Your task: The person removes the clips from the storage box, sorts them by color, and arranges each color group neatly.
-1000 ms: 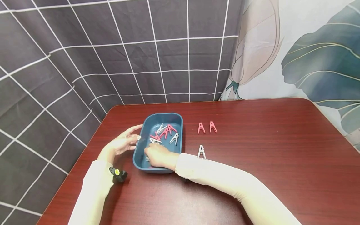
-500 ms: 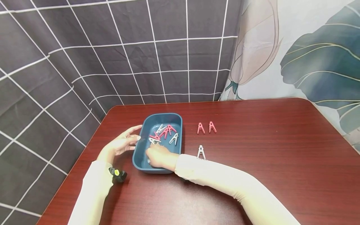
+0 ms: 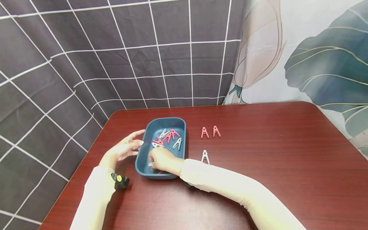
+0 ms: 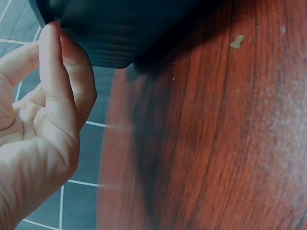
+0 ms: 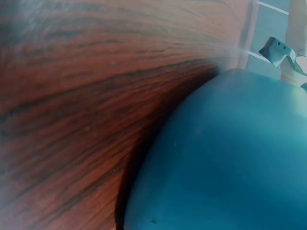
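A blue bin [image 3: 184,150] stands on the left part of the table, with pink and white clothespins inside. My left hand [image 3: 125,148] holds its left rim; in the left wrist view the fingertips [image 4: 50,36] meet the bin's edge. My right hand [image 3: 162,158] reaches into the near part, fingers curled downward, pinching a white clothespin [image 3: 150,164] that is mostly hidden. Several loose clothespins lie farther back, among them a white clothespin [image 3: 177,143] and a pink clothespin [image 3: 174,133]. The right wrist view shows mainly the bin's outer wall [image 5: 220,158], not the fingers.
Right of the bin, two pink clothespins lie side by side, the left pink clothespin [image 3: 204,132] and the right pink clothespin [image 3: 216,131]. Nearer is a standing-apart white clothespin [image 3: 205,156], beside my right sleeve [image 3: 218,175]. A grid-patterned curtain [image 3: 172,57] hangs behind the table [image 3: 273,143].
My right hand has shifted only slightly within the bin, and a white clothespin end shows at its fingers. The left hand stays at the rim. The head view has tilted a little.
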{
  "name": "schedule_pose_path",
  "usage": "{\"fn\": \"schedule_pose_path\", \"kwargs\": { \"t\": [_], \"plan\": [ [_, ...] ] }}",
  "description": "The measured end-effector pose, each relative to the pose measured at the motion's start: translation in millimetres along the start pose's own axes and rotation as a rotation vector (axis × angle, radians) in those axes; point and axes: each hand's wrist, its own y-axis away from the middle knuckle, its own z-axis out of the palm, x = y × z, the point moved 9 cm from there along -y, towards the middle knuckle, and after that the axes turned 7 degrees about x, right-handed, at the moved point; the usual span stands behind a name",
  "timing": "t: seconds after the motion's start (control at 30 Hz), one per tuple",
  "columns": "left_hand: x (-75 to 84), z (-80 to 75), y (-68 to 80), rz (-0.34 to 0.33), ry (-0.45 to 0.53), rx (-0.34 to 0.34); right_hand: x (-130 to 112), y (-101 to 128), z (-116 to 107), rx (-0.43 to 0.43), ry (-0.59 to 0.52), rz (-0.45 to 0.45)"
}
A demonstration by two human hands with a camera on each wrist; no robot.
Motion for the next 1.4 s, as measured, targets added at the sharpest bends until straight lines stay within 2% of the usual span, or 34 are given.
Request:
{"fn": "schedule_pose_path", "kwargs": {
  "t": [0.37,0.47,0.73,1.0,1.2,1.4],
  "plan": [
    [-5.4,-1.7,0.1,0.001,-0.005,-0.003,-1.3,7.8,-10.7,0.045,-0.148,-0.020],
    [-5.8,-1.8,-1.1,0.002,-0.005,-0.003,-0.4,9.9,-19.0,0.080,-0.191,-0.028],
    [-4.7,-1.0,-0.9,-0.003,-0.003,-0.002,13.5,14.2,-46.4,0.145,-0.387,0.028],
    [-3.9,-2.4,-1.4,-0.006,-0.011,0.009,23.7,23.7,-77.0,0.234,-0.421,0.036],
    [-4.2,-2.9,-1.1,-0.004,-0.001,0.011,28.1,35.0,-92.9,0.298,-0.480,-0.003],
    [-3.3,-1.5,-1.1,-0.001,0.028,-0.001,40.5,46.9,-107.4,0.330,-0.529,0.014]
  ]
}}
